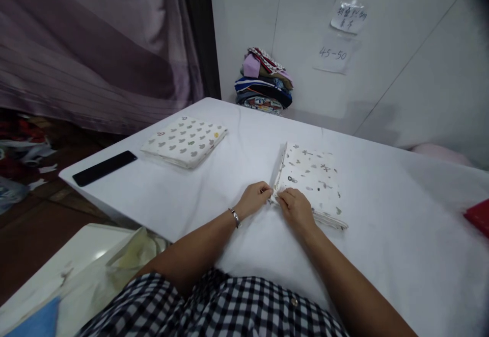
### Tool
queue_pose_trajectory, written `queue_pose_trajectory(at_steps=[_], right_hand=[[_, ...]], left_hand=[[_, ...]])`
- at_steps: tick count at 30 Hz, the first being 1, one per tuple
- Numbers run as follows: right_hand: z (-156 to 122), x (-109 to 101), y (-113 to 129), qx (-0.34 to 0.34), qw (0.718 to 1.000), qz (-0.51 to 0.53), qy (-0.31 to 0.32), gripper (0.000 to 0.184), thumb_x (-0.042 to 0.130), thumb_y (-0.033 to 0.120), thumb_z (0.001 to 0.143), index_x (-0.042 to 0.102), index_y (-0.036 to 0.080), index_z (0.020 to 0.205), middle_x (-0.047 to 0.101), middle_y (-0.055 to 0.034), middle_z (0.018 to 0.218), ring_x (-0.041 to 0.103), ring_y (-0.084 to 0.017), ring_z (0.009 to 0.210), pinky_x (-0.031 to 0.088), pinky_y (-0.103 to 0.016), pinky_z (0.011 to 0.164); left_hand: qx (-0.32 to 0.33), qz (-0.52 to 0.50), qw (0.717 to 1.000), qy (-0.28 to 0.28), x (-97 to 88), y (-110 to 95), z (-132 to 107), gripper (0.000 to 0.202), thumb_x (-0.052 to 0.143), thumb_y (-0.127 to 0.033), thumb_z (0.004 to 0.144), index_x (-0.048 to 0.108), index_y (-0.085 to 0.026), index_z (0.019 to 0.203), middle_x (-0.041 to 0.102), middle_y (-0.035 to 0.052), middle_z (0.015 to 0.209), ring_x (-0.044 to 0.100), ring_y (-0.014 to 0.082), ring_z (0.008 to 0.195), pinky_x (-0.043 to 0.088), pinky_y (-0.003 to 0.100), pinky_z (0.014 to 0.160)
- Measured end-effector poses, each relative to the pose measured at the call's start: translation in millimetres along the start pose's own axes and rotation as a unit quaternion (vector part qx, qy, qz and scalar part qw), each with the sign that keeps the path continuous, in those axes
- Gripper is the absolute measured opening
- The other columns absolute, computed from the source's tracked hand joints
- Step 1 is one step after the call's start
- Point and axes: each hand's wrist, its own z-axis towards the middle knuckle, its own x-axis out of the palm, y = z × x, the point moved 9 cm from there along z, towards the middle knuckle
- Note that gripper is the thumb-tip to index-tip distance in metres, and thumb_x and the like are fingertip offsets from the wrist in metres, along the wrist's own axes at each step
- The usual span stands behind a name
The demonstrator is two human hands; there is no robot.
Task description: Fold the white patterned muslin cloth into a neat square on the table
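In front of me lies a folded white cloth point(310, 179) printed with small plant-like figures. Both hands meet at its near left corner. My left hand point(255, 198), with a silver bracelet at the wrist, pinches the corner from the left. From the right, my right hand point(295, 207) grips the same edge with its fingers bent and closed; part of the cloth is hidden beneath it. Farther left on the table rests a second folded cloth point(187, 139), cream with rows of grey motifs, touched by neither hand.
A black flat phone-like slab point(105, 167) lies at the left edge of the white table point(237, 153). Behind the table, a stack of folded fabrics point(264, 84) stands against the wall. Something red point(478, 218) sits at the far right. Paper signs point(348, 17) hang on the wall.
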Motion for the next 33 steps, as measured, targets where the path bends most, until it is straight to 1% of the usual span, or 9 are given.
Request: queue_pose_trajectory(at_steps=[5,11,13,16,18,22,26,28,33], right_hand=[[-2,-2,-5,0.015,0.998,0.060,-0.014,0.024,0.045,0.026,0.090,0.067,0.020,0.085,0.062,-0.0058,0.081,0.052,-0.017,0.080,0.039,-0.028,0.072],[-3,-4,-20,0.109,0.978,0.177,-0.023,0.023,0.046,0.028,0.089,0.063,0.020,0.075,0.061,-0.0023,0.074,0.053,-0.015,0.072,0.040,-0.026,0.066],[-3,-5,-16,0.101,0.982,0.159,-0.023,0.023,0.045,0.028,0.089,0.063,0.020,0.078,0.061,-0.0028,0.077,0.053,-0.016,0.075,0.040,-0.027,0.068],[-3,-4,-2,0.050,0.996,0.079,-0.003,0.020,0.046,0.026,0.089,0.064,0.019,0.084,0.061,-0.0049,0.084,0.052,-0.018,0.081,0.038,-0.030,0.074],[-4,-3,3,0.033,0.999,0.038,0.009,0.017,0.048,0.025,0.088,0.064,0.019,0.088,0.061,-0.0059,0.087,0.051,-0.019,0.083,0.037,-0.030,0.074],[-2,-1,3,0.038,0.999,0.014,0.020,0.017,0.047,0.021,0.088,0.064,0.019,0.086,0.061,-0.0053,0.084,0.051,-0.018,0.081,0.036,-0.028,0.072],[0,0,3,0.040,0.999,-0.021,0.024,0.016,0.048,0.021,0.088,0.063,0.018,0.083,0.060,-0.0050,0.082,0.051,-0.018,0.079,0.035,-0.028,0.071],[0,-1,3,0.044,0.999,-0.020,0.017,0.018,0.046,0.021,0.089,0.063,0.018,0.082,0.060,-0.0048,0.080,0.050,-0.018,0.077,0.035,-0.028,0.070],[-3,-9,-3,0.059,0.995,0.072,-0.039,0.021,0.042,0.023,0.091,0.062,0.019,0.084,0.060,-0.0050,0.083,0.052,-0.017,0.080,0.038,-0.028,0.070]], left_hand=[[0.004,0.005,1.000,0.007,0.9,-1,-2,0.029,0.055,-0.045,0.078,0.061,-0.016,0.079,0.063,-0.0004,0.071,0.056,0.0108,0.059,0.042,0.021,0.056],[0.000,0.002,1.000,0.015,1.0,0,-3,0.024,0.056,-0.040,0.076,0.061,-0.016,0.079,0.063,-0.0010,0.070,0.056,0.0113,0.060,0.042,0.022,0.056],[0.003,0.008,1.000,0.015,0.6,-1,-3,0.022,0.056,-0.038,0.076,0.061,-0.016,0.079,0.063,-0.0012,0.070,0.057,0.0116,0.061,0.042,0.022,0.057],[0.000,0.016,1.000,0.013,0.1,-2,-2,0.018,0.055,-0.034,0.074,0.060,-0.017,0.078,0.064,-0.0014,0.070,0.057,0.0117,0.061,0.042,0.022,0.057],[-0.003,0.018,1.000,0.012,0.3,-2,-2,0.016,0.055,-0.032,0.073,0.060,-0.017,0.077,0.064,-0.0015,0.070,0.057,0.0117,0.061,0.042,0.022,0.057],[0.002,0.020,1.000,0.007,0.1,-2,-2,0.015,0.055,-0.031,0.073,0.060,-0.017,0.076,0.063,-0.0016,0.069,0.056,0.0118,0.062,0.041,0.022,0.056],[-0.002,0.022,1.000,0.015,1.0,-2,-3,0.021,0.054,-0.037,0.076,0.060,-0.017,0.078,0.063,-0.0007,0.070,0.056,0.0124,0.063,0.042,0.022,0.057],[-0.002,0.024,1.000,0.015,0.5,-4,-4,0.024,0.053,-0.040,0.077,0.060,-0.017,0.078,0.063,-0.0007,0.070,0.056,0.0124,0.062,0.042,0.022,0.057],[0.010,0.026,0.999,0.016,-0.8,-10,-5,0.027,0.047,-0.041,0.081,0.059,-0.017,0.075,0.058,-0.0034,0.061,0.055,0.0118,0.057,0.040,0.023,0.058]])
